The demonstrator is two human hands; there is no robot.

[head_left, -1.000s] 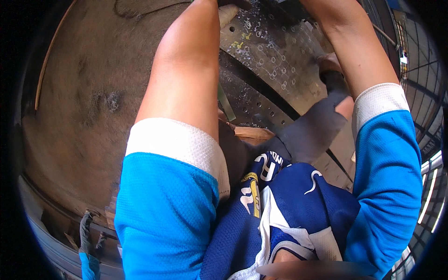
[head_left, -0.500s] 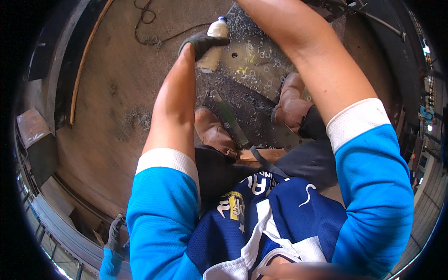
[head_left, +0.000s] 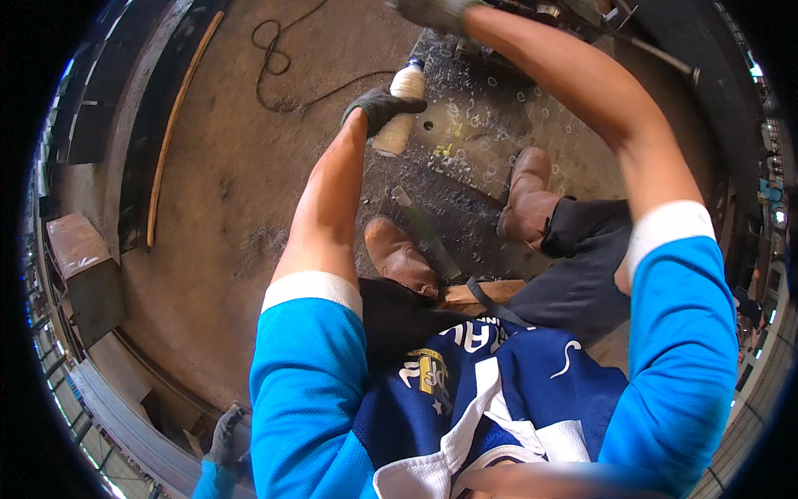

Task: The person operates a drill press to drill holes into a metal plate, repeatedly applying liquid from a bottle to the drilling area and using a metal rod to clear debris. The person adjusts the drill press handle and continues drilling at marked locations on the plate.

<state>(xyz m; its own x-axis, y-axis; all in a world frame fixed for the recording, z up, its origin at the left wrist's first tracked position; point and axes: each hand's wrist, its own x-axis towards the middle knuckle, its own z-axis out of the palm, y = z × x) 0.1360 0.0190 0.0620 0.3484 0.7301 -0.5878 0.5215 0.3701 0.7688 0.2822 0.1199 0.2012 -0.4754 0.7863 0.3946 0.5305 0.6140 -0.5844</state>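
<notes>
The pale wrapped bottle [head_left: 407, 86] sat in the left hand [head_left: 378, 108], whose gloved grip closed around its middle; a slack hold could have let it slide out. Beyond the bottle's capped end was the right hand [head_left: 434, 13], too cut off to tell its grip. Left of the bottle, a loosely looped cord [head_left: 334, 93] could have snagged. Right of it, shavings [head_left: 445, 66] speckled a metal plate [head_left: 507, 116]; the boots [head_left: 529, 191] might have skidded on those.
</notes>
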